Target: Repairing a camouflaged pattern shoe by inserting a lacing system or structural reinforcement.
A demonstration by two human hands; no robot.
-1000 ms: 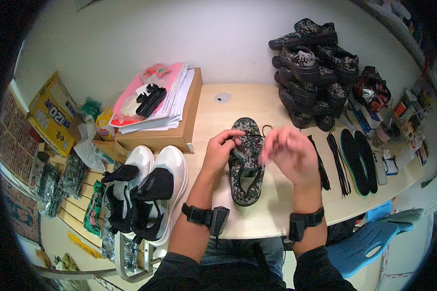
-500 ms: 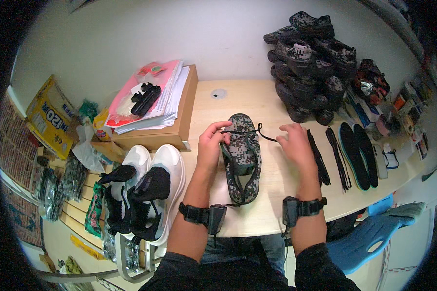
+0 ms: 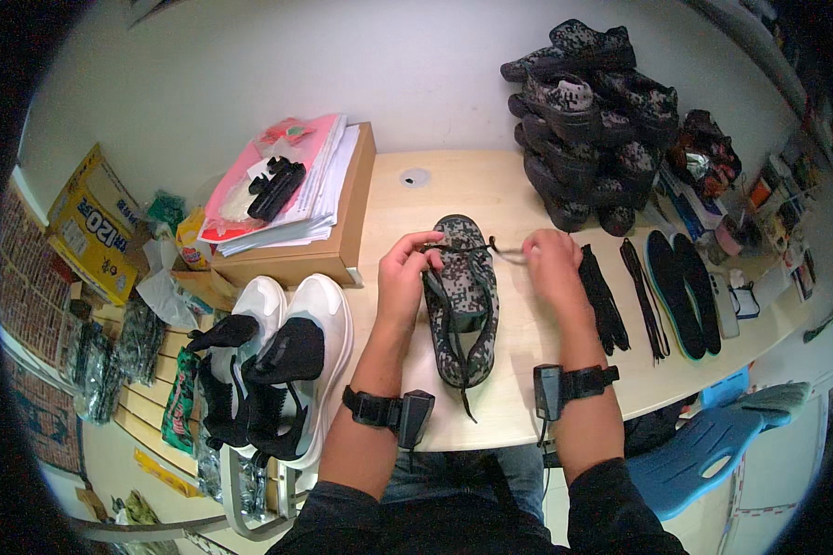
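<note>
A camouflage shoe (image 3: pixel 465 287) lies before me on the light wood table, its toe pointing away and its opening toward me. A black shoelace (image 3: pixel 467 248) crosses its front and stretches out to the right. My left hand (image 3: pixel 407 273) is closed at the shoe's left edge near the front eyelets; whether it also pinches the lace is hard to see. Off to the right of the shoe, my right hand (image 3: pixel 555 264) pinches the lace, which is blurred close to the fingers. A thin dark strip (image 3: pixel 468 402) sticks out from the shoe's heel.
Bundles of black laces (image 3: pixel 603 301) and dark insoles (image 3: pixel 680 291) lie at the right. Stacked camouflage shoes (image 3: pixel 592 120) stand at the back right. A cardboard box (image 3: pixel 354 213) bearing papers sits back left. White-and-black sneakers (image 3: pixel 329 314) are at the left edge, a blue chair (image 3: pixel 703 453) below right.
My right hand has moved slightly up and left, and its fingers have closed on the lace. The lace's loop has been drawn down. The dark strip at the heel now extends farther toward me.
</note>
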